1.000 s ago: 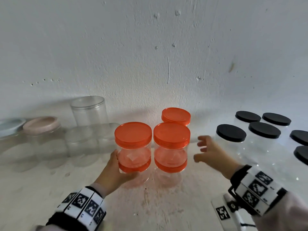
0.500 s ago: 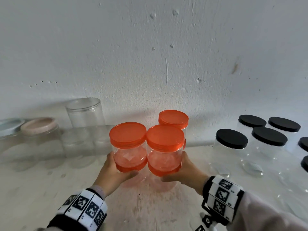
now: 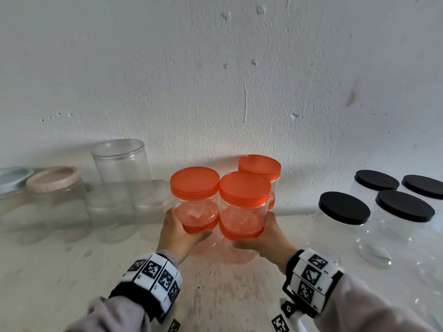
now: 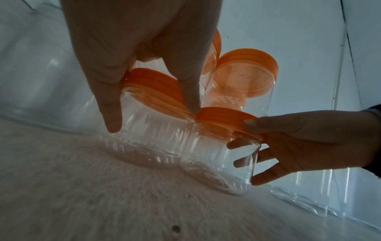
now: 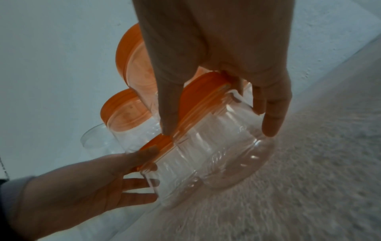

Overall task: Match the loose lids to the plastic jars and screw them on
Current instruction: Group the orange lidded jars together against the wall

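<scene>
Left hand [image 3: 178, 232] curls its grip round the clear plastic jar w/ orange screw lid [image 3: 195, 202]; right hand [image 3: 266, 238] wraps the matching second orange-lidded jar [image 3: 244, 207], touching the first; both on the pale tabletop [image 3: 60, 271]; third orange-lidded jar [image 3: 260, 167] just behind; black-lidded clear jars [image 3: 345, 212] well to the right of it.
</scene>
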`<state>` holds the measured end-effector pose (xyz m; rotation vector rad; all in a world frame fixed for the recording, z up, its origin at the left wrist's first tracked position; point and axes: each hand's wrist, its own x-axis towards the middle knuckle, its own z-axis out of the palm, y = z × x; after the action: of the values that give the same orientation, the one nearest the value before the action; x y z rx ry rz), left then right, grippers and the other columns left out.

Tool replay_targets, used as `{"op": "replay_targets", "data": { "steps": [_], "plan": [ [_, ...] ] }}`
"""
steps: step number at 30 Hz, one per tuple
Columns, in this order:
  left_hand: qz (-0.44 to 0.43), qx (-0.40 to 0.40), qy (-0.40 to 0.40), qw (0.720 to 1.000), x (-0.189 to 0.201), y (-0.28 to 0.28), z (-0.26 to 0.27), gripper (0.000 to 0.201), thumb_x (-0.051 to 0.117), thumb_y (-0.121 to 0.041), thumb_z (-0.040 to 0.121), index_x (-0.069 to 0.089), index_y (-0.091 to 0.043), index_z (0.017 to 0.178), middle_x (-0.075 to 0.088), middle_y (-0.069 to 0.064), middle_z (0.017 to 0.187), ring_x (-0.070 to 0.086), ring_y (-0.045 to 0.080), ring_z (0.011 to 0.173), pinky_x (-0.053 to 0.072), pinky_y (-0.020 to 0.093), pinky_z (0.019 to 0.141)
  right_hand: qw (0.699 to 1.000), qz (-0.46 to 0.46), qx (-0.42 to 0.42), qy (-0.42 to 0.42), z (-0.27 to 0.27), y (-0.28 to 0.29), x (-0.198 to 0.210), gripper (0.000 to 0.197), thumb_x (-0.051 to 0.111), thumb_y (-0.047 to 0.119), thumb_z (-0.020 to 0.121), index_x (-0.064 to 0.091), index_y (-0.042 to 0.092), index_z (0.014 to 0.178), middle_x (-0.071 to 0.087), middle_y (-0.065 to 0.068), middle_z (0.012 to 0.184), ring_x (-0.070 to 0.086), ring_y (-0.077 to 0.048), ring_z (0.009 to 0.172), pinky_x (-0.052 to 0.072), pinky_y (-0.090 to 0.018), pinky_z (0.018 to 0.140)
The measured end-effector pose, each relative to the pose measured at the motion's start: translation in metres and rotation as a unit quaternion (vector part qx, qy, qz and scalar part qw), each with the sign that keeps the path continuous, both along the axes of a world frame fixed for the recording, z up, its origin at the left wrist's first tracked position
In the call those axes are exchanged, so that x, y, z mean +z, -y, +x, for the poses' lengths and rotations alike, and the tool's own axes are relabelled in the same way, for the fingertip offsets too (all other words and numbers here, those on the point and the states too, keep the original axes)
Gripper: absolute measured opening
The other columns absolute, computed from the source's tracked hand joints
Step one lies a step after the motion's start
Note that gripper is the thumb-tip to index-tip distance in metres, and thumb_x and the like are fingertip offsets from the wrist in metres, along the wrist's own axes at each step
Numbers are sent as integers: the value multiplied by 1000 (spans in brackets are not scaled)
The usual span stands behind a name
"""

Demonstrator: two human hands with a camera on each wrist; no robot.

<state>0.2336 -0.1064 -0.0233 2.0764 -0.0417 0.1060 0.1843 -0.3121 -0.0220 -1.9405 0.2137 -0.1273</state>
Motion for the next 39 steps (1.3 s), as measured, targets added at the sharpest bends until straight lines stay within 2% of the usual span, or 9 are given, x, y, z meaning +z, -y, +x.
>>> {"op": "replay_targets", "data": {
  "steps": [3, 9, 13, 17, 22, 27, 30, 35, 39],
  "plan": [
    [-9, 23, 3, 1000, 1, 5, 6, 98, 90, -32, 58, 32, -7, 133, 48, 11, 130, 53, 28, 114, 44, 37, 95, 1000, 2, -17, 9, 4, -7, -6, 108, 93, 30, 48, 28, 21, 134, 44, 2, 129, 46, -20, 122, 44, -46, 103],
    [-9, 37, 8, 999, 1, 4, 13, 97, 90, -32, 56, 36, -6, 132, 50, 14, 129, 55, 31, 114, 44, 47, 100, 999, 7, -31, 12, 11, -18, -9, 114, 91, 30, 50, 22, 15, 140, 39, -3, 133, 41, -22, 124, 41, -45, 105],
    [-7, 42, 12, 999, 2, 4, 13, 98, 90, -33, 56, 37, -6, 133, 50, 13, 129, 55, 31, 114, 45, 46, 99, 999, 18, -14, 22, 12, -16, -7, 115, 92, 29, 48, 22, 21, 139, 42, 1, 132, 42, -20, 125, 39, -47, 107],
    [-8, 38, 10, 999, 3, 5, 15, 97, 90, -33, 56, 38, -5, 132, 51, 13, 129, 55, 31, 113, 46, 47, 99, 999, 34, 11, 21, 12, -9, -5, 112, 94, 29, 44, 24, 33, 131, 47, 7, 127, 47, -17, 120, 40, -44, 106],
    [3, 56, 12, 998, 2, 6, 11, 101, 90, -33, 57, 31, -5, 134, 45, 14, 131, 52, 32, 116, 46, 44, 98, 996, 36, 77, -19, 16, 4, -1, 110, 95, 26, 47, 22, 36, 129, 49, 15, 122, 51, -7, 112, 44, -31, 98],
    [10, 45, 14, 999, -1, -1, 8, 97, 90, -38, 55, 37, -8, 131, 49, 12, 128, 54, 30, 113, 47, 43, 96, 990, 30, 134, -43, 18, 10, 2, 113, 94, 23, 51, 19, 34, 135, 48, 11, 127, 49, -10, 117, 43, -35, 103],
    [20, 57, 11, 998, -1, -2, 7, 99, 90, -36, 56, 33, -7, 132, 46, 12, 129, 52, 30, 114, 46, 40, 94, 990, 32, 131, -35, 18, 9, -1, 113, 94, 24, 52, 18, 35, 135, 48, 13, 126, 50, -5, 114, 44, -29, 97],
    [23, 58, 11, 998, 1, -1, 6, 101, 90, -36, 57, 31, -7, 134, 45, 12, 131, 50, 31, 117, 45, 41, 95, 994, 25, 104, -20, 16, 9, -4, 115, 94, 26, 52, 18, 35, 137, 47, 14, 127, 49, -10, 118, 42, -38, 105],
    [30, 57, 8, 998, 1, 0, 7, 103, 89, -36, 57, 30, -6, 136, 43, 14, 133, 48, 32, 120, 42, 40, 97, 998, 19, 62, -10, 13, 15, -6, 111, 94, 28, 50, 19, 37, 131, 47, 15, 124, 49, -9, 115, 43, -36, 103]
  ]
}}
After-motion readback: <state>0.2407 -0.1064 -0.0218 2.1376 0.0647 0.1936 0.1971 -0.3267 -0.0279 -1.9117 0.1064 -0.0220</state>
